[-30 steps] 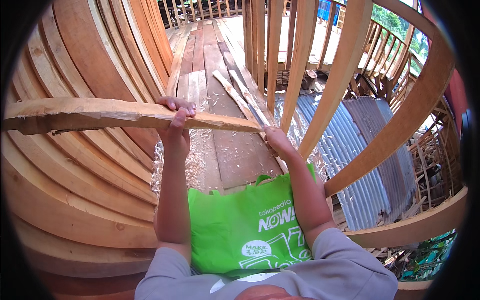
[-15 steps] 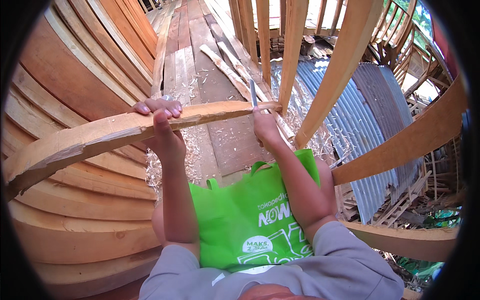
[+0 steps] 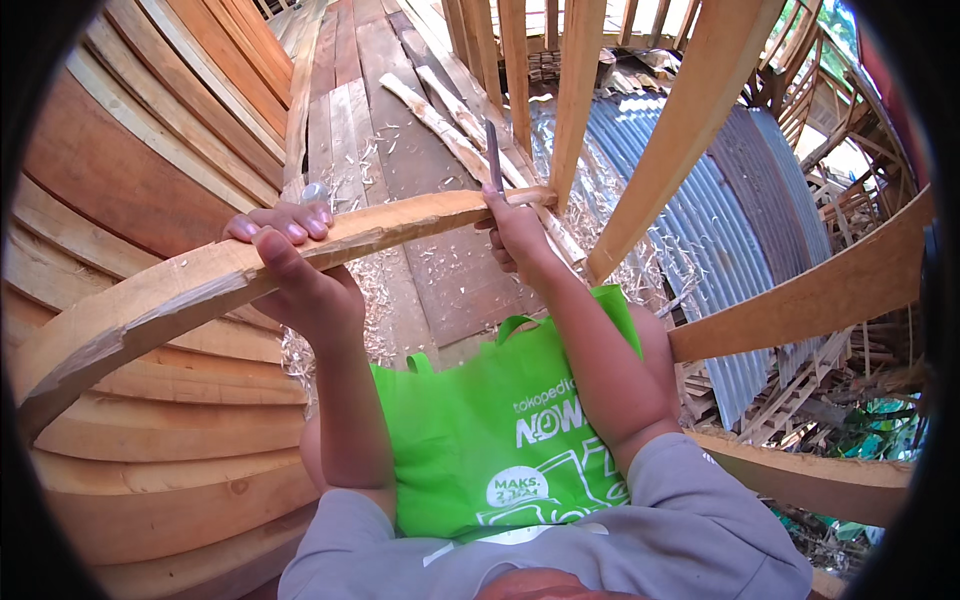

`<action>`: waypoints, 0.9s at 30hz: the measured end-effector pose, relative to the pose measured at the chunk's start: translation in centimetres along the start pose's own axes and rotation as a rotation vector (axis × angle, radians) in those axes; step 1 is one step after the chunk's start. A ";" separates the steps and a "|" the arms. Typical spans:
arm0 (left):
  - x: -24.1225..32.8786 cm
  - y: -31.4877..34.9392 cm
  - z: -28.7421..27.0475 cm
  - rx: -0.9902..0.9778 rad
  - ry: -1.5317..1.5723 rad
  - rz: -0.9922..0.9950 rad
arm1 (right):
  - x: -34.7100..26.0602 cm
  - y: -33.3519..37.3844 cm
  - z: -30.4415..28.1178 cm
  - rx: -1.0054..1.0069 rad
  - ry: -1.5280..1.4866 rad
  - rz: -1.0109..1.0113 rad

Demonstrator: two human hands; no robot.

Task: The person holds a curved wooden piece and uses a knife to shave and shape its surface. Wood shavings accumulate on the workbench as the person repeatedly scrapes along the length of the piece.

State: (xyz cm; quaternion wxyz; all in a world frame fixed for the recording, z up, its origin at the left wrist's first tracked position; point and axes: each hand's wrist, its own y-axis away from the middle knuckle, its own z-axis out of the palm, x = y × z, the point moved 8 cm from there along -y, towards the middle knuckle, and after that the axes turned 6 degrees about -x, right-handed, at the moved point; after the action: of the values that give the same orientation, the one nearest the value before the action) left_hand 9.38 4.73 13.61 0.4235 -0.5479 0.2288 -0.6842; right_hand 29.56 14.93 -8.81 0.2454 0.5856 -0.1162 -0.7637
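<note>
A long piece of wood with a roughly hewn edge runs across in front of me, from the left rim to a narrow end by the upright posts. My left hand is closed round it left of the middle, fingers over the top and thumb on the near side. Near the narrow end my right hand grips a knife, its handle hidden in the fist. The knife's blade points up and away beyond the wood. A green cloth bag with white print lies over my lap.
Curved planks form a wall close on my left. Upright wooden posts stand at the right, with corrugated metal sheets beyond and below. Pale stripped poles and wood shavings lie on the plank floor.
My left hand has slid left and slightly down along the wood. The right hand and knife have shifted slightly left and up, with the wood's narrow end. The view has also moved a little.
</note>
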 end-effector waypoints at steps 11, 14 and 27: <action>0.6 -0.2 -0.8 0.078 -0.130 0.030 | -1.7 -0.1 0.4 -0.003 -0.058 -0.145; -0.9 0.3 -1.3 0.082 -0.145 -0.026 | -1.2 -1.2 0.3 -0.011 -0.079 -0.063; -2.0 1.1 -1.5 -0.049 -0.063 -0.028 | 1.8 -1.4 -2.4 0.169 0.196 0.086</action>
State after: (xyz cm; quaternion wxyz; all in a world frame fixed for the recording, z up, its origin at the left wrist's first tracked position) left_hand 8.41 5.56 11.24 0.4073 -0.5826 0.2245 -0.6666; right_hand 31.15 15.42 -11.65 0.2378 0.6707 -0.1805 -0.6790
